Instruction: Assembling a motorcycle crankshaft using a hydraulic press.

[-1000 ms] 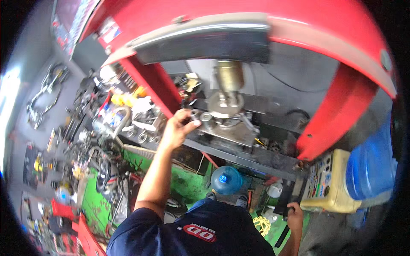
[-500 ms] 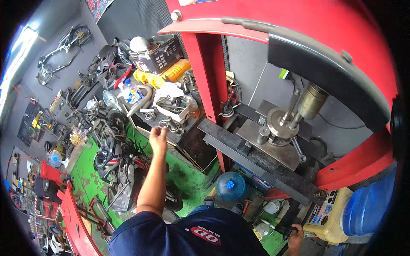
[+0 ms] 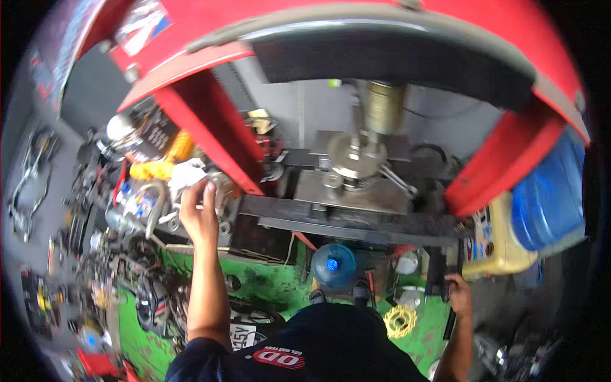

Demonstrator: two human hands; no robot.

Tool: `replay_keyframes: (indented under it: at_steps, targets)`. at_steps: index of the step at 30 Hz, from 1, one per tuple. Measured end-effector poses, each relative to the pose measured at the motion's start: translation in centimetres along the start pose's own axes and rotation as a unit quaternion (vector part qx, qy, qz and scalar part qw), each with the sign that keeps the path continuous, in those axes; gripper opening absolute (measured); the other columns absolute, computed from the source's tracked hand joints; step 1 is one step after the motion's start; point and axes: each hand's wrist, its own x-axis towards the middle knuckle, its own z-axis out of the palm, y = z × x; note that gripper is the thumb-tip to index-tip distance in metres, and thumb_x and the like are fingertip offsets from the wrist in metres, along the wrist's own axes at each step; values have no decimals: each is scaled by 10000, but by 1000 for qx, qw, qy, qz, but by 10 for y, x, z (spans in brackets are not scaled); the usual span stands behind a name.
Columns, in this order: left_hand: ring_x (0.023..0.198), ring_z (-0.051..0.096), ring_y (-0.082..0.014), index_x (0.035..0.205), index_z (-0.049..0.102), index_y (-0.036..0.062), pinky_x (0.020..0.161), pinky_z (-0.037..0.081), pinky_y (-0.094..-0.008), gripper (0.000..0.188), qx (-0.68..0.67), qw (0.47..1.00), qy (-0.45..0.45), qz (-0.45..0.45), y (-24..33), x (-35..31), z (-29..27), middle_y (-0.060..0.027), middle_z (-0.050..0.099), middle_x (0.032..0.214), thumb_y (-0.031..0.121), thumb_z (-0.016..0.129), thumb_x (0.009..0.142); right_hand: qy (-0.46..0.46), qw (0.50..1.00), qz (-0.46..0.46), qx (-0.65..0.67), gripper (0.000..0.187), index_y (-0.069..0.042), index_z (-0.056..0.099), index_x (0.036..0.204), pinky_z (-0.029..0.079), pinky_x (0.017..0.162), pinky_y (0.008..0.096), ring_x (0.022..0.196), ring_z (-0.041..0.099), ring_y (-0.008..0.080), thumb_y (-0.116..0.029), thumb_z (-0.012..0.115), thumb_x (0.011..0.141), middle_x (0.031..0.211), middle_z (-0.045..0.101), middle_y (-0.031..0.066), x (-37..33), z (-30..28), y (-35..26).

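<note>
My left hand (image 3: 198, 215) is raised before the workbench at the left, its thumb and fingertips drawn together. Blur hides whatever may be between them. At the lower right, the fingers of my right hand (image 3: 459, 294) curl round a black handle-like part (image 3: 439, 275) under the right end of the press bed. Ahead stands a red shop press (image 3: 216, 127) with a dark steel cross beam (image 3: 344, 224). On its steel plate (image 3: 375, 198) sits a round metal part (image 3: 356, 156) with a rod, under the brass-coloured ram (image 3: 385, 108). A small metal cylinder (image 3: 331, 185) stands beside it.
The workbench holds a yellow case (image 3: 153, 170), a white tray and loose metal parts. A blue water jug (image 3: 333, 265) stands on the green floor near my feet, with a yellow sprocket-like ring (image 3: 400, 321) to its right. Blue and yellow containers (image 3: 503, 239) flank the press.
My view has turned right, bringing the press toward the middle. My left hand stays raised with fingertips together. My right hand remains at the black handle-like part, now showing more fully.
</note>
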Motion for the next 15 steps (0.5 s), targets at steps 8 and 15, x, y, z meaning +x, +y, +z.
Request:
replay_keyframes:
  at_steps: [8,15]
  targets:
    - [954,583,-287,1143,736,41,876,468,-408,459,-34,964,-200,170,177,-54,61,-115,683,999,201,892,742,-4,998,43,53,377,-62,717,1132,417,548,319,585,493,129,54,506,842,690,558,50,-3,-7,-27]
    - [904,610,-250,954,701,-11,842,471,-357,250,-8,975,-200,94,187,-67,85,-104,667,902,188,819,860,22,998,-35,54,360,-96,714,1122,471,627,387,586,551,281,56,545,843,688,587,176,2,-10,-23]
